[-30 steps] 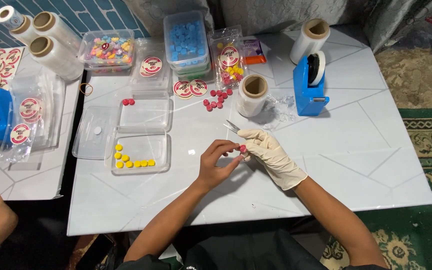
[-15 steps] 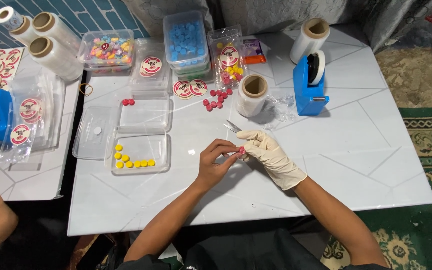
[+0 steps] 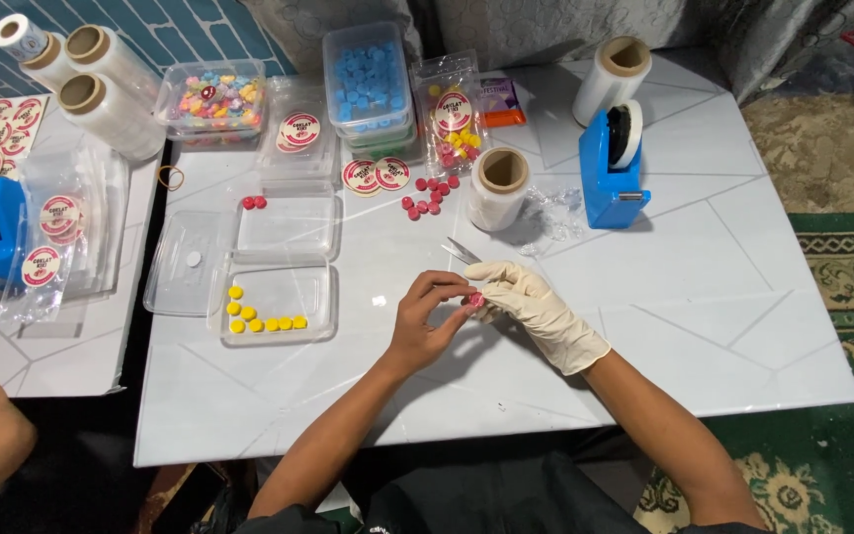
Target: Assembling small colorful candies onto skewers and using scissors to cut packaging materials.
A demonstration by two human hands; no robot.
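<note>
- Both hands meet over the middle of the white table (image 3: 704,326), just in front of the upright film roll (image 3: 498,186). Left hand (image 3: 425,321) bare, right hand (image 3: 531,302) in a pale glove.
- Grip: fingertips of both pressed together on one small red round piece (image 3: 475,300), pinched betw. thumb & fingers from each side. Piece sits off the surface, held up.
- Vs. a sec ago: hardly anything has shifted. Hands are in the same spot, same pinch, the piece hasn't gone anywhere. So the fiddling w/ this one piece is ongoing, not finished; can't tell if a wrap is on it, too small.
- Just beyond the hands, toward the film roll, a small shiny metal tool (image 3: 463,250) lies flat, untouched.
- Left of the film roll: loose red pieces (image 3: 427,196) scattered, plus round printed stickers (image 3: 376,175).
- Further left of the roll: clear tray w/ yellow pieces (image 3: 274,304) in an L-shaped row, another clear tray w/ two red ones (image 3: 287,222) at its corner, a loose lid (image 3: 182,262) beside.
- Right of the roll: crumpled clear film, then a blue tape dispenser (image 3: 613,173).
- Behind the roll: tub of blue pieces (image 3: 368,79), tub of mixed colours (image 3: 212,99), a bag of yellow/red pieces (image 3: 455,114), more film rolls (image 3: 101,84) at far left.
- Room: white tabletop w/ thin grey lines, second table alongside it w/ sticker sheets & bags, green patterned carpet (image 3: 842,277) on the far side from that, blue brick-look wall behind.
</note>
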